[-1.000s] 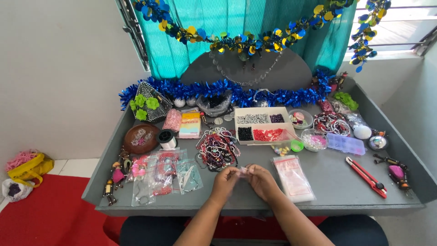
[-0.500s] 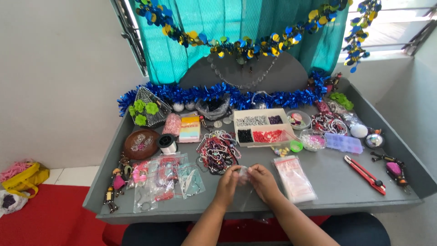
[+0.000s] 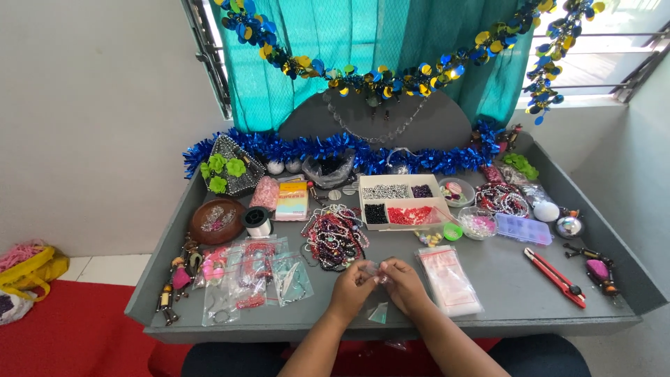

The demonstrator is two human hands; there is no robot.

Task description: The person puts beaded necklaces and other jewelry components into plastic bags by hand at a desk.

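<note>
Both hands, left hand (image 3: 351,285) and right hand (image 3: 401,283), pinch a tiny clear item (image 3: 372,269) between fingertips over the near tabletop (image 3: 509,293), seemingly mid-fiddling; a small clear bag (image 3: 379,313) lies just below.

Bead pile (image 3: 335,236) just past the grip. Clear bag stack (image 3: 450,281) beside it, red cutter (image 3: 556,276) well off that side, thread spool (image 3: 257,221) opposite.

Small clear plastic bag (image 3: 372,269) pinched between both hands' fingertips, above table.
</note>
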